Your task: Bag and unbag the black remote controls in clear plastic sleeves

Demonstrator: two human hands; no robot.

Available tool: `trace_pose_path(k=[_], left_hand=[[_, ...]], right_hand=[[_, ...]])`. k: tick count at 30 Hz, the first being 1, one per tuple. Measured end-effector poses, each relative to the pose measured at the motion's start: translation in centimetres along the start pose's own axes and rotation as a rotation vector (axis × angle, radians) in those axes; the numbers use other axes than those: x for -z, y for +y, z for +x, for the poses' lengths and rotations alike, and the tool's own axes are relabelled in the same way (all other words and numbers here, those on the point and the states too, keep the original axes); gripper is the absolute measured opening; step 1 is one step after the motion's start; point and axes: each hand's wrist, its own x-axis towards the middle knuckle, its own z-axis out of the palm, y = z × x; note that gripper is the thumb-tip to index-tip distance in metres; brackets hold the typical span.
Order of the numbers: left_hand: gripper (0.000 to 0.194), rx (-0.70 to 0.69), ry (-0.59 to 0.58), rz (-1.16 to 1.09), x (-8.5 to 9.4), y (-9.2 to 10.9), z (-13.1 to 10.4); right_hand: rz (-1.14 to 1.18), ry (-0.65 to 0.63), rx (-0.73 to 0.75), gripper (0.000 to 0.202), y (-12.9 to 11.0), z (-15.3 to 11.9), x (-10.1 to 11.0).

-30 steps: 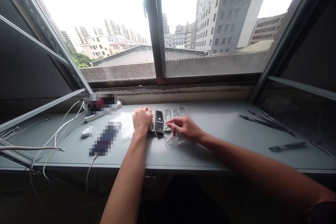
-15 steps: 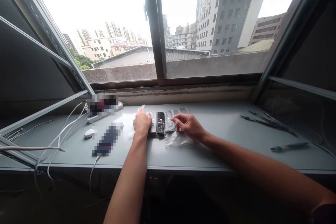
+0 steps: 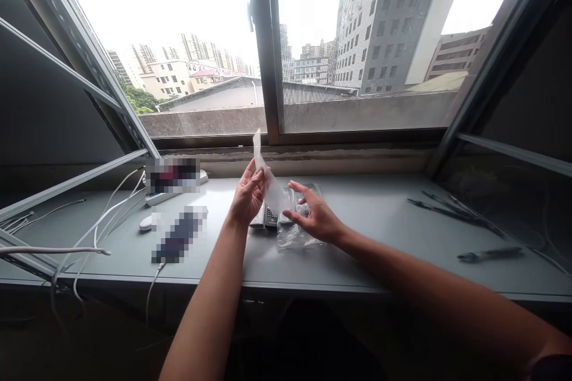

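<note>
Raised over the desk, my left hand [image 3: 248, 193] pinches a translucent plastic bag [image 3: 273, 183], which hangs down to the right. My right hand [image 3: 315, 214] is just right of the bag, thumb and fingers spread, holding nothing. Below the bag lies a black remote control [image 3: 271, 219], its upper part hidden. A wrapped item [image 3: 258, 220] lies at the remote's left side. Clear plastic packaging [image 3: 292, 237] with dark items inside lies to its right, partly under my right hand.
On the left are a blurred-out phone [image 3: 179, 237], a white rounded object [image 3: 146, 224], a power strip [image 3: 203, 178] and white cables [image 3: 105, 214]. Dark cables [image 3: 447, 208] and a pen-like object [image 3: 489, 255] lie on the right. Metal frame posts flank the window.
My left hand has lifted off the desk with the plastic bag, moving slightly right. The fingers of my right hand have spread apart. The bag now covers part of the remote.
</note>
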Motion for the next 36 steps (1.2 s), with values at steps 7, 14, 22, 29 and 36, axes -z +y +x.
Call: trace_pose_path(k=[7, 14, 22, 29, 36], left_hand=[[0.041, 0.051, 0.004, 0.014, 0.4, -1.1, 0.4], [0.048, 0.279, -0.194, 0.020, -0.3, -1.0, -0.4], [0.038, 0.306, -0.185, 0.228, 0.9, -1.2, -0.2], [0.033, 0.087, 0.160, 0.165, 1.4, -1.4, 1.0], [0.048, 0.112, 0.081, 0.237, 0.6, -1.5, 0.4]], right_hand=[[0.101, -0.016, -0.068, 0.027, 0.0, 0.3, 0.1], [-0.170, 0.172, 0.200, 0.032, 1.2, 0.7, 1.1], [-0.280, 0.124, 0.278, 0.052, 0.7, 0.0, 0.4], [-0.223, 0.156, 0.233, 0.050, 0.8, 0.1, 0.1], [-0.072, 0.030, 0.209, 0.040, 0.0, 0.0, 0.0]])
